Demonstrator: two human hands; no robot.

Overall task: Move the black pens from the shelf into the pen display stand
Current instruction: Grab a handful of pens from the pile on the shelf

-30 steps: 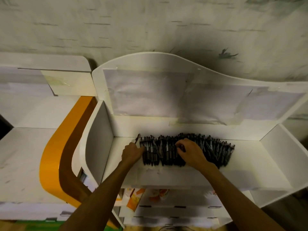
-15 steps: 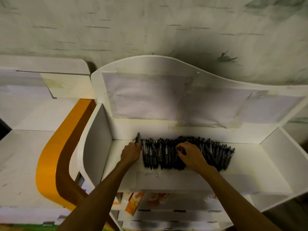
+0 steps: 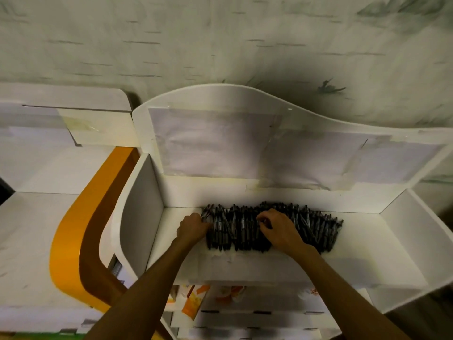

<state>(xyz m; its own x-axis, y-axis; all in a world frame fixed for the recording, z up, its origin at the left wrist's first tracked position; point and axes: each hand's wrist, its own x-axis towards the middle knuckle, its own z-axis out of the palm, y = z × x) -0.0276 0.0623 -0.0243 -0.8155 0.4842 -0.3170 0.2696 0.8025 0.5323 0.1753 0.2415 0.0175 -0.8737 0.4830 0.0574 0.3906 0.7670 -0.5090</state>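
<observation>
A wide row of several black pens [image 3: 316,229] lies side by side on the white shelf [image 3: 367,246] of a white stand. My left hand [image 3: 192,228] rests at the row's left end, fingers curled around the outermost pens. My right hand [image 3: 279,230] lies over the middle of the row, its fingertips pinching at pens there. Each hand hides the pens beneath it. I see no separate pen display stand.
White side walls [image 3: 139,214] close the shelf on the left and right, with a papered back panel [image 3: 220,143] behind. An orange and brown curved panel [image 3: 81,229] stands to the left. Lower tiers hold orange-printed packets [image 3: 193,300].
My left hand has closed in on the row's left end, covering the single pen it held up earlier. My right hand stays on the middle pens. The view has shifted slightly.
</observation>
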